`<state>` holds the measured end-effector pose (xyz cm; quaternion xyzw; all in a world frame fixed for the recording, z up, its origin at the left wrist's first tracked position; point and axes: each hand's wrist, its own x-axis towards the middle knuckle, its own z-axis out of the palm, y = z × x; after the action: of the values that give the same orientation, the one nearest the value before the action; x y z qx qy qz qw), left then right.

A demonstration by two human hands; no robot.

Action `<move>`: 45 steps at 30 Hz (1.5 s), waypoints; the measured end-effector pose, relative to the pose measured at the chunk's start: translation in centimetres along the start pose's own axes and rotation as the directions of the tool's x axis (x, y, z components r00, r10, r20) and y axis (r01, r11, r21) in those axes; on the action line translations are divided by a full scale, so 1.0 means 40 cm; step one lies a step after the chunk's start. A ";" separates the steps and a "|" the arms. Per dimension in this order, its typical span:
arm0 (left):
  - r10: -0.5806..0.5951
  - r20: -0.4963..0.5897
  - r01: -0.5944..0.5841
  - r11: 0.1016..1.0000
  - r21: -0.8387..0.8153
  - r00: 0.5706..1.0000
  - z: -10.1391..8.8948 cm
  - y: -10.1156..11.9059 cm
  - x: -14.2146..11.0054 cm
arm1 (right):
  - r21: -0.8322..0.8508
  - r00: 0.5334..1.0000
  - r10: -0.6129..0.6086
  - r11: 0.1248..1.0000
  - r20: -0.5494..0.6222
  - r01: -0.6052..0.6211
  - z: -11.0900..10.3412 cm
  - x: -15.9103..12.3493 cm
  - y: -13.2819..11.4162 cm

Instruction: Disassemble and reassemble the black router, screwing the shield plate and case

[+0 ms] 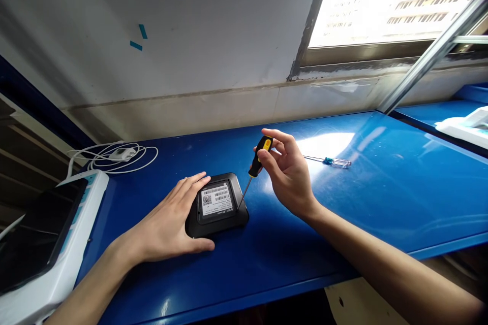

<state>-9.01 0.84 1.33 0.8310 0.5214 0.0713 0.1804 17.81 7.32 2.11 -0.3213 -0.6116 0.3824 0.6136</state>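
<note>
A flat black electronic box [223, 221] with rounded corners lies on the blue table, its white label [217, 200] with a QR code and barcodes facing up. My left hand [171, 223] grips it from the left, fingers along the far edge and thumb by the near edge. In my right hand [287, 172] is a screwdriver [263, 155] with a black and yellow handle, pinched between thumb and fingers. Its shaft slants down to the left, and the tip meets the box near the label's right side.
Behind my right hand lies a second screwdriver [337, 162] with a clear blue handle. A coiled white cable with an adapter [124, 154] sits at the back left. At the left edge stands a white device with a black screen [41, 228]. A metal post [427, 56] rises on the right.
</note>
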 end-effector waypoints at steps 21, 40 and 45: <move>0.041 -0.087 -0.045 0.998 -0.048 0.995 0.008 -0.001 0.007 | -0.085 1.000 0.010 0.996 -0.011 -0.011 -0.011 0.008 -0.022; 0.038 -0.089 -0.043 0.997 -0.061 0.995 0.006 -0.002 0.007 | -0.084 0.998 0.057 0.995 0.018 -0.055 -0.015 0.011 -0.020; 0.032 -0.072 -0.035 0.999 -0.042 0.997 0.003 0.002 0.008 | -0.148 0.999 0.038 0.988 -0.029 -0.042 -0.011 0.011 -0.022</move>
<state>-8.74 1.08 1.24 0.8324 0.5120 0.1152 0.1781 18.31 7.29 3.05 -0.3834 -0.6239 0.3439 0.5878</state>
